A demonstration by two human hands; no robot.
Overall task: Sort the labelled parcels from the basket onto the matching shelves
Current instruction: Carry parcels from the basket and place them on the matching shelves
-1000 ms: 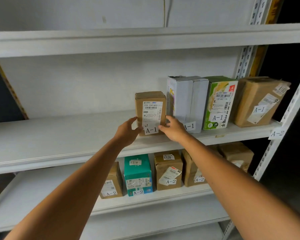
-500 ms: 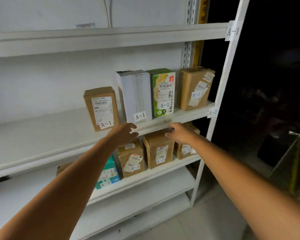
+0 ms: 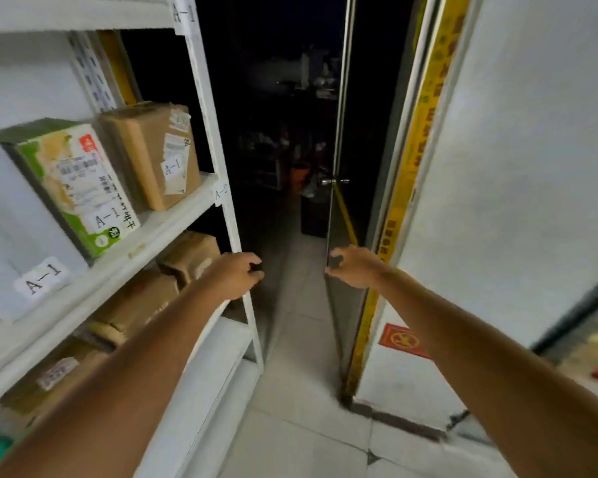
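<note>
**Hands empty, next parcel to fetch**

The left hand point(image 3: 237, 274) and right hand point(image 3: 354, 267) hang at mid-frame with loosely curled fingers and hold nothing. The left is in front of the rack's post, the right before the edge of a door point(image 3: 339, 215). At the left of the frame the upper shelf point(image 3: 152, 236) carries a white parcel point(image 3: 11, 229), a green parcel point(image 3: 73, 188) and a brown parcel point(image 3: 149, 153), each tagged A-1. More brown parcels point(image 3: 187, 257) sit on the shelf below. The basket is out of view. I judge the step in hand to be fetching another parcel: find the basket, lift one out, read its label
</note>
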